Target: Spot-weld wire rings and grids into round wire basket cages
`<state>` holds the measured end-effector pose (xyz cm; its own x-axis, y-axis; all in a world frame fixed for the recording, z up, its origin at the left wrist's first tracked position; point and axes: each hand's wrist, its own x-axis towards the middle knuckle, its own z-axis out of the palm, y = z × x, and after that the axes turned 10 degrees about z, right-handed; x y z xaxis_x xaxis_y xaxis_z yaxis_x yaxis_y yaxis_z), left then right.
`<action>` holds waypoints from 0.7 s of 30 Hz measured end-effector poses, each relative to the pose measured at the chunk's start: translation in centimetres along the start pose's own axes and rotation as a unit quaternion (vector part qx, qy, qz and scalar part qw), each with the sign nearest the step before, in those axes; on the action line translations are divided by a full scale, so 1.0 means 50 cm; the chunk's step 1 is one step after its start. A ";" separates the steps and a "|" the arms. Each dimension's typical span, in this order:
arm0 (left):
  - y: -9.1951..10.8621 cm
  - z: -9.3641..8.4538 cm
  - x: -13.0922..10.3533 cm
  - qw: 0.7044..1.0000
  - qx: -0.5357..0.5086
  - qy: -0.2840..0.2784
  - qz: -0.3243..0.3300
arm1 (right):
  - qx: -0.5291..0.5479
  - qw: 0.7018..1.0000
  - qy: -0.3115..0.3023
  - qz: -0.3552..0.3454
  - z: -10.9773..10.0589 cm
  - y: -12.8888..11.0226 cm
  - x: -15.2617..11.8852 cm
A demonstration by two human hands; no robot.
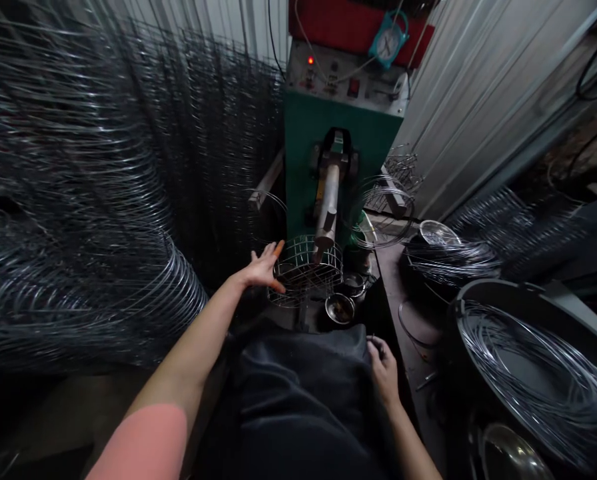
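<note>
A round wire basket (pixel 306 277) sits beneath the metal arm (pixel 328 207) of a green machine (pixel 298 143). At the basket's left side is my left hand (pixel 262 268), its fingers spread and orange covers on a finger and the thumb. Whether those fingertips touch the wires I cannot tell. My right hand (pixel 383 367) rests low beside the dark cloth (pixel 303 393) over my lap, fingers curled together. Anything inside those fingers is hidden. Small metal bowls (pixel 340 308) stand just right of the basket.
Tall stacks of wire frames (pixel 78 167) fill the left side. Wire rings (pixel 386 213) hang right of the machine. A large dark tub (pixel 523 293) holds loose wire rings at the right, with bundled wire (pixel 448 260) behind it. A blue clock (pixel 389 41) hangs above the control panel (pixel 348 77).
</note>
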<state>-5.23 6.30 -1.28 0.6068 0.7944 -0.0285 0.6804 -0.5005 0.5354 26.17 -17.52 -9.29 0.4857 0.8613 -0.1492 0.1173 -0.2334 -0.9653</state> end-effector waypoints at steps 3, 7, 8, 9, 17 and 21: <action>-0.038 0.025 -0.018 0.999 -0.041 0.027 -0.008 | -0.151 0.983 -0.042 -0.092 -0.005 0.055 -0.029; -0.041 0.057 -0.033 0.974 -0.130 0.186 0.000 | -0.237 0.960 -0.100 -0.112 -0.002 0.054 -0.023; -0.035 0.064 -0.043 0.966 -0.143 0.217 -0.006 | -0.243 0.958 -0.109 -0.107 0.000 0.036 -0.017; -0.026 0.071 -0.056 0.960 -0.147 0.240 -0.012 | -0.245 0.956 -0.120 -0.106 0.003 0.012 -0.011; 0.120 0.101 -0.181 0.983 0.061 0.167 0.044 | -0.341 0.851 -0.339 -0.211 0.095 -0.259 -0.018; 0.203 0.090 -0.178 0.982 0.133 0.115 0.072 | -0.472 0.807 -0.295 -0.197 0.164 -0.294 -0.010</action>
<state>-1.89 -7.39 0.60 0.6160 0.7504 0.2398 0.6964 -0.6610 0.2795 17.07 -10.81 3.23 -0.2147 0.9527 -0.2150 0.9051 0.1114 -0.4102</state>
